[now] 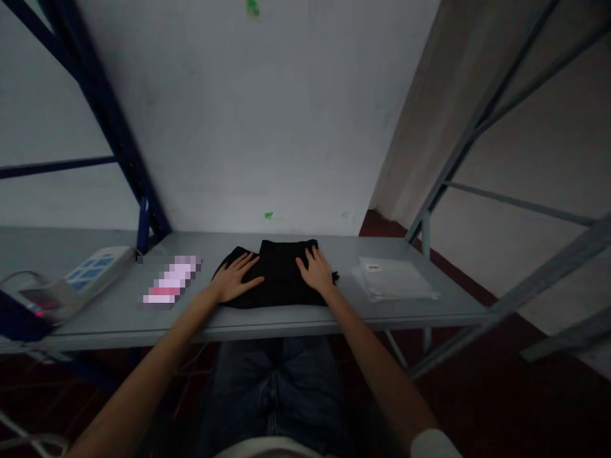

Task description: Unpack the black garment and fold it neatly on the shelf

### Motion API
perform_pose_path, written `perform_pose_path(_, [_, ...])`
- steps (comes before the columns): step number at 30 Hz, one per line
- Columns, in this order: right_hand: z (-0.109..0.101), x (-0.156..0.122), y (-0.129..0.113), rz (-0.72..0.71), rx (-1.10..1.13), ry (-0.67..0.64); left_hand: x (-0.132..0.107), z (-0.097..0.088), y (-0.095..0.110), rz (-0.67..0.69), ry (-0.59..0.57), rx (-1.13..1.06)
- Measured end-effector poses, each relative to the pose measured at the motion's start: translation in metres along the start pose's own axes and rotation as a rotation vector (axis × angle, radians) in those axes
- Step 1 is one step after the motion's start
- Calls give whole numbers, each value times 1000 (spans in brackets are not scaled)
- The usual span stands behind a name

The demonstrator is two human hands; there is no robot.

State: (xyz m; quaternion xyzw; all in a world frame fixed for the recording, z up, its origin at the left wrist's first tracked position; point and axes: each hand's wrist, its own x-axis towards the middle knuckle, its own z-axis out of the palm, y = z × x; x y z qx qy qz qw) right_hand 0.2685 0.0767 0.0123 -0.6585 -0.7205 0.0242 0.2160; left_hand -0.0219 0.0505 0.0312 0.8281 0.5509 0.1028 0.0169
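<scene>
A black garment, partly folded, lies flat on the grey shelf top in front of me; its exact kind is not clear. My left hand rests on its left part with the fingers spread. On its right part lies my right hand, palm down and fingers apart. Both hands press on the cloth without gripping it. To the right of the garment is a small stack of clear plastic bags with a white label on top.
A blurred-out phone-like object lies left of the garment. Farther left stands a white power strip with a plugged-in device showing a red light. Blue uprights and grey uprights frame the shelf, with a pale wall behind.
</scene>
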Motion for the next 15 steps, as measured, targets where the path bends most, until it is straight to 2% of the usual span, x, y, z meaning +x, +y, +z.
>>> perform_pose_path(4, [1,2,-1,-6,-11,6,1,-3,-4,22,27,9])
perform_pose_path(7, [0,0,-3,0,-7,79,6,-11,6,92,122,20])
perform_pose_path(10, [-2,-1,-9,-32,12,158,19,-20,30,180,263,29])
perform_pose_path(12, [-3,3,-14,-66,29,162,35,-20,50,200,332,12])
perform_pose_path(15, [-3,14,-20,-104,42,103,63,-6,74,119,315,-41])
